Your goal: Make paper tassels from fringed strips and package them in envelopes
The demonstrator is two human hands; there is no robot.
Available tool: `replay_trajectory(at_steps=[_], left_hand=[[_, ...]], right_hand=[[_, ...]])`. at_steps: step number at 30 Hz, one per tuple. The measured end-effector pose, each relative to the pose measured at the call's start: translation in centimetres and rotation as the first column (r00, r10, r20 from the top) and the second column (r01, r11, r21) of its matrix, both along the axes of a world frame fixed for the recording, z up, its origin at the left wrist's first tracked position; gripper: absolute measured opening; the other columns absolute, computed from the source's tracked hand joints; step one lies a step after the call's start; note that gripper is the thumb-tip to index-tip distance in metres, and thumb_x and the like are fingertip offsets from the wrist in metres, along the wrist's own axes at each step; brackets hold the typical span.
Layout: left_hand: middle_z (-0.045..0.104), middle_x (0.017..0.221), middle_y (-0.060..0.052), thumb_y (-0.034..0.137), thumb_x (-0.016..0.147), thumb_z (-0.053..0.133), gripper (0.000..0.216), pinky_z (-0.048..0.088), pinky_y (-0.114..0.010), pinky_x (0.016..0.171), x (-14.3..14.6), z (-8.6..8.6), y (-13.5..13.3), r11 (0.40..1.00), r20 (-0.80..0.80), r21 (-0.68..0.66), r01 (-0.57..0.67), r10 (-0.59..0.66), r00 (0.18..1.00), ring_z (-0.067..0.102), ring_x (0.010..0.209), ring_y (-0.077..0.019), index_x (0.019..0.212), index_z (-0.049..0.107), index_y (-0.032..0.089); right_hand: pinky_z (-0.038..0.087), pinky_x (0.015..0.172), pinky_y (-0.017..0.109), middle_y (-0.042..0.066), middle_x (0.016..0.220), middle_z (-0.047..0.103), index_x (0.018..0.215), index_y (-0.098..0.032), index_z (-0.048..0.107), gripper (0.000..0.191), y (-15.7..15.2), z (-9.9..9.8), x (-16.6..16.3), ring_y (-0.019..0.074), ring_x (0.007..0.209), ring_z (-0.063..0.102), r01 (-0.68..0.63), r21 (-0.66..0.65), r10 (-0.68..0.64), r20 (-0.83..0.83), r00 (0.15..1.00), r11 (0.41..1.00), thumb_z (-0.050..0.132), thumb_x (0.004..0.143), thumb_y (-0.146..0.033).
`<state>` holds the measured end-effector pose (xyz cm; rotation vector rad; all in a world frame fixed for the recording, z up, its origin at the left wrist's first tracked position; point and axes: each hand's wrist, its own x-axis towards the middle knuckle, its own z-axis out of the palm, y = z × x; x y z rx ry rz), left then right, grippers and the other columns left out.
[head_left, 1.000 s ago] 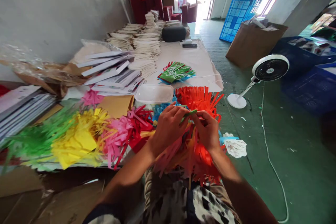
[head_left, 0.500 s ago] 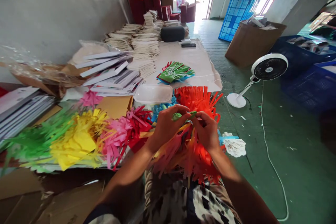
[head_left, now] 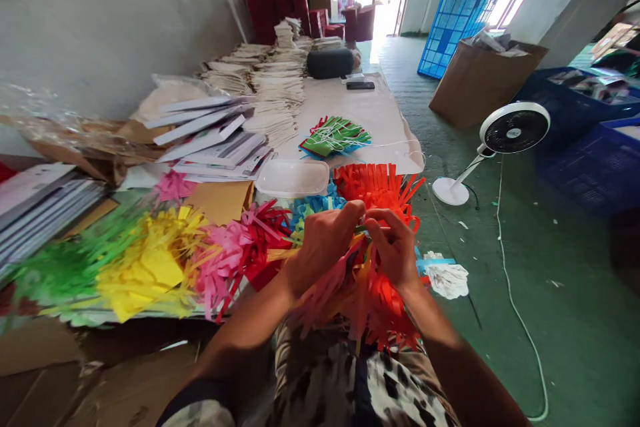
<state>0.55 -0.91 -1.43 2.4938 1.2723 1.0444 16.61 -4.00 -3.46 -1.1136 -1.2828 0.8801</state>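
Clock: read from where the fingertips meet, 12 pointing straight ahead.
Left hand (head_left: 327, 235): grip narrow, fingers curled in, thumb side meeting the other hand.
Right hand (head_left: 395, 247): grip narrow, thumb and forefinger pinched together, its fingertips against the left's.
Green strip (head_left: 360, 230): pinched where the 2 hands meet, mostly hidden by the fingers.
Loose strips (head_left: 367, 280): orange, pink and red, hanging at 6 o'clock, below the hands and over the lap.
Red fringe (head_left: 373, 183): at 12, just beyond the hands, at the edge of the tabletop (head_left: 380, 110).
Blue fringe (head_left: 317, 203): near 10, just beside the left hand.
Tray (head_left: 293, 177): shallow and pale, at 10, past the blue fringe.
Green stack (head_left: 335, 137): at 11, crossed by white string, red and blue showing at its rim.
Toward 9: pink strips (head_left: 220, 250), then yellow strips (head_left: 145, 270), then green strips (head_left: 75, 270) farthest out.
Phone (head_left: 360, 85): dark, at 12, lying well beyond the hands.
Fan (head_left: 515, 130): white and black, at 2, standing on the green floor (head_left: 560, 320).
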Motion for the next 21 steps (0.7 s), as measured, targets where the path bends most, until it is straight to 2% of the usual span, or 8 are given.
replay_trajectory(at_steps=[3, 6, 8, 10, 12, 14, 18, 21], left_hand=[[0.068, 0.071, -0.001, 0.037, 0.110, 0.043, 0.025, 0.031, -0.028, 0.056, 0.1, 0.5, -0.2, 0.999, -0.029, -0.031, 0.035, -0.036, 0.999, 0.059, 0.058, -0.0135, 0.108, 0.065, 0.024], [0.066, 0.067, 0.002, 0.044, 0.108, 0.050, 0.028, 0.032, -0.027, 0.054, 0.1, 1.3, 0.1, 0.989, 0.074, -0.146, 0.029, -0.018, 0.997, 0.055, 0.053, -0.0128, 0.120, 0.063, 0.023], [0.070, 0.074, 0.003, 0.049, 0.102, 0.062, 0.035, 0.035, -0.025, 0.056, -0.1, 1.9, 0.4, 0.962, 0.138, -0.254, 0.099, -0.066, 0.988, 0.053, 0.053, -0.0111, 0.124, 0.064, 0.022], [0.071, 0.085, 0.001, 0.054, 0.091, 0.075, 0.040, 0.038, -0.024, 0.059, -0.3, 2.4, 0.7, 0.913, 0.153, -0.334, 0.236, -0.194, 0.969, 0.053, 0.060, -0.0104, 0.115, 0.070, 0.022], [0.066, 0.080, 0.002, 0.056, 0.082, 0.082, 0.038, 0.038, -0.025, 0.060, -0.4, 2.8, 0.9, 0.839, 0.166, -0.405, 0.362, -0.322, 0.932, 0.051, 0.065, -0.0112, 0.093, 0.073, 0.020], [0.056, 0.068, 0.004, 0.056, 0.079, 0.083, 0.040, 0.036, -0.026, 0.058, -0.1, 3.1, 0.8, 0.724, 0.256, -0.519, 0.455, -0.376, 0.890, 0.046, 0.063, -0.0115, 0.074, 0.068, 0.019], [0.057, 0.064, 0.003, 0.047, 0.073, 0.087, 0.036, 0.039, -0.027, 0.054, 1.2, 3.7, -0.1, 0.473, 0.538, -0.664, 0.579, -0.235, 0.810, 0.049, 0.060, -0.0120, 0.065, 0.066, 0.019], [0.069, 0.072, -0.001, 0.039, 0.066, 0.092, 0.027, 0.050, -0.029, 0.057, 2.2, 4.1, -1.2, 0.413, 0.640, -0.650, 0.638, -0.155, 0.752, 0.061, 0.066, -0.0168, 0.072, 0.074, 0.019]], right_hand=[[0.033, 0.047, 0.023, 0.000, 0.092, 0.063, 0.086, -0.021, 0.072, 0.033, 0.3, 0.0, 0.1, 0.0056, 0.054, 0.041, 0.008, 0.031, -0.009, 0.004, 1.000, 0.999, 0.073, 0.092, -0.053], [0.037, 0.050, 0.023, 0.002, 0.097, 0.065, 0.085, -0.021, 0.072, 0.029, 0.8, -0.1, 0.8, 0.0073, 0.059, 0.046, 0.012, 0.078, -0.013, 0.013, 1.000, 0.997, 0.072, 0.094, -0.049], [0.040, 0.053, 0.024, 0.002, 0.099, 0.066, 0.086, -0.022, 0.072, 0.023, 1.1, 0.1, 1.4, 0.0093, 0.065, 0.052, 0.036, 0.142, -0.046, 0.062, 0.997, 0.989, 0.071, 0.094, -0.043], [0.044, 0.058, 0.025, 0.003, 0.101, 0.067, 0.087, -0.024, 0.072, 0.017, 1.3, 0.7, 1.9, 0.0116, 0.073, 0.057, 0.051, 0.213, -0.078, 0.121, 0.990, 0.976, 0.071, 0.095, -0.038], [0.045, 0.059, 0.027, 0.003, 0.103, 0.067, 0.088, -0.024, 0.073, 0.012, 1.2, 1.6, 2.0, 0.0115, 0.073, 0.058, 0.042, 0.265, -0.088, 0.163, 0.983, 0.963, 0.071, 0.095, -0.034], [0.045, 0.057, 0.027, 0.002, 0.104, 0.068, 0.088, -0.025, 0.074, 0.010, 1.0, 2.7, 1.9, 0.0110, 0.072, 0.058, 0.019, 0.295, -0.077, 0.185, 0.980, 0.955, 0.071, 0.095, -0.032], [0.049, 0.060, 0.027, 0.002, 0.102, 0.070, 0.090, -0.027, 0.075, 0.010, 0.3, 5.2, 1.6, 0.0143, 0.084, 0.065, 0.008, 0.351, -0.090, 0.218, 0.972, 0.936, 0.069, 0.097, -0.031], [0.052, 0.064, 0.028, 0.003, 0.101, 0.071, 0.091, -0.028, 0.076, 0.011, -0.4, 6.7, 1.6, 0.0156, 0.089, 0.066, 0.040, 0.431, -0.168, 0.262, 0.950, 0.901, 0.068, 0.098, -0.031]])
